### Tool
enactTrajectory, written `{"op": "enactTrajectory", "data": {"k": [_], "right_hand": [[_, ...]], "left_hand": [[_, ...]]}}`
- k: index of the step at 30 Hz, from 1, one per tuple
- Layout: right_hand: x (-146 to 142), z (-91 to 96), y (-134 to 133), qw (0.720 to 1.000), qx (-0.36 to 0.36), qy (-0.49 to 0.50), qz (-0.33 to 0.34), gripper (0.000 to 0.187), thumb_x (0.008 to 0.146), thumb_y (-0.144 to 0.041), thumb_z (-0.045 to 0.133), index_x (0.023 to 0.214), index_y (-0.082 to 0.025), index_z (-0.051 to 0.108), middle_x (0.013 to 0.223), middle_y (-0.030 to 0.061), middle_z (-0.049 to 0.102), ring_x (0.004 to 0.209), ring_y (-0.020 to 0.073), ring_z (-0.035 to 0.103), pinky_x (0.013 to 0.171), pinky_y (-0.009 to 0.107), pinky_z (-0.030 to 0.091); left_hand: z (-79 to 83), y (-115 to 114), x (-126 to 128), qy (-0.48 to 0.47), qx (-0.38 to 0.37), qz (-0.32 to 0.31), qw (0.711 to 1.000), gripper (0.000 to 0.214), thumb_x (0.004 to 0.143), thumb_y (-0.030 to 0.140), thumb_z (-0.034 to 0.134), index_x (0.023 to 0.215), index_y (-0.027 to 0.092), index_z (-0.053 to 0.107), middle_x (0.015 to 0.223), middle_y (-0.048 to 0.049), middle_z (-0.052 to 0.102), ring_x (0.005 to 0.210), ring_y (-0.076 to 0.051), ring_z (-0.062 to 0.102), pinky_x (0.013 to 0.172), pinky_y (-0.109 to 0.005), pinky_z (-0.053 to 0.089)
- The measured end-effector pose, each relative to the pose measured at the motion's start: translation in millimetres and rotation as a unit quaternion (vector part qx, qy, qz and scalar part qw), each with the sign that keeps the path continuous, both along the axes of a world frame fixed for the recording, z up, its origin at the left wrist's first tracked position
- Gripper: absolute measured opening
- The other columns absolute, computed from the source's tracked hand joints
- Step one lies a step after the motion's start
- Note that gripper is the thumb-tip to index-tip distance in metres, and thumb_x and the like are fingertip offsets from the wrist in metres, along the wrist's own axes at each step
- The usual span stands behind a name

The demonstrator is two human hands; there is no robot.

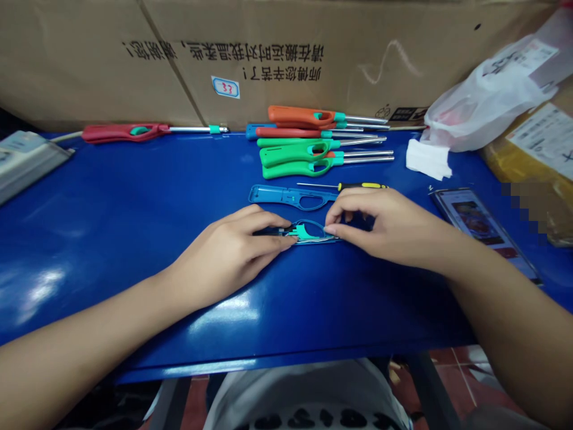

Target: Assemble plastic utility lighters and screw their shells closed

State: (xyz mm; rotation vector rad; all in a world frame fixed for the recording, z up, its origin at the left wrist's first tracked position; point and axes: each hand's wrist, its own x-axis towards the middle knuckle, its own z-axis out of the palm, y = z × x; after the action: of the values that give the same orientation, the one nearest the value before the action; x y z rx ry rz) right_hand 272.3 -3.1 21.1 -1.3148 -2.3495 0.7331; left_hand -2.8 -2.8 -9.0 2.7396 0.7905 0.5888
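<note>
An opened blue long-necked lighter (319, 241) lies on the table between my hands, its inner parts exposed. A teal trigger (302, 231) sits inside the half shell. My left hand (230, 251) has thumb and fingers closed around the lighter's left part, covering that end. With thumb and forefinger pinched, my right hand (387, 224) grips the lighter's right end by the trigger loop; any small part between those fingertips is hidden. Just behind lies the other blue half shell (277, 194), hollow side up. A yellow-and-black screwdriver (358, 186) rests beyond it, partly behind my right hand.
Several assembled lighters (295, 156) in green, orange, red and blue lie at the back. A red lighter (125, 132) is farther left. A phone (481, 224), folded white tissue (428, 159) and plastic bag (483, 95) are right. A cardboard box (134, 77) stands behind the blue table (134, 203).
</note>
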Motion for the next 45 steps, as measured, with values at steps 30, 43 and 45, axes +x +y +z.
{"op": "enactTrajectory", "data": {"k": [30,43,45], "right_hand": [[6,-0.9,3,1.000,0.006,-0.015,0.027,0.013,0.089,-0.021,0.066,0.081,-0.025,0.076,0.088,-0.0007,0.080,0.085,0.0196,0.073,0.079,0.035,0.053],[4,-1.3,5,0.998,-0.065,0.015,-0.022,0.011,0.087,-0.025,0.068,0.082,-0.025,0.077,0.084,-0.0009,0.080,0.078,0.0179,0.072,0.071,0.031,0.054],[4,-1.7,6,0.995,-0.094,0.025,-0.038,0.010,0.086,-0.026,0.069,0.079,-0.024,0.077,0.080,-0.0013,0.079,0.075,0.0173,0.071,0.069,0.030,0.053]], "left_hand": [[2.8,2,-5,0.020,0.026,0.010,0.999,0.028,0.104,0.027,0.055,0.117,0.026,0.079,0.122,-0.0078,0.075,0.108,-0.026,0.071,0.088,-0.039,0.060],[3.2,2,-5,0.021,0.030,0.014,0.999,0.029,0.105,0.028,0.053,0.117,0.027,0.079,0.122,-0.0067,0.076,0.105,-0.024,0.071,0.086,-0.037,0.061],[2.6,2,-5,0.017,0.030,0.014,0.999,0.028,0.104,0.027,0.054,0.116,0.026,0.080,0.121,-0.0068,0.076,0.105,-0.025,0.071,0.086,-0.038,0.061]]}}
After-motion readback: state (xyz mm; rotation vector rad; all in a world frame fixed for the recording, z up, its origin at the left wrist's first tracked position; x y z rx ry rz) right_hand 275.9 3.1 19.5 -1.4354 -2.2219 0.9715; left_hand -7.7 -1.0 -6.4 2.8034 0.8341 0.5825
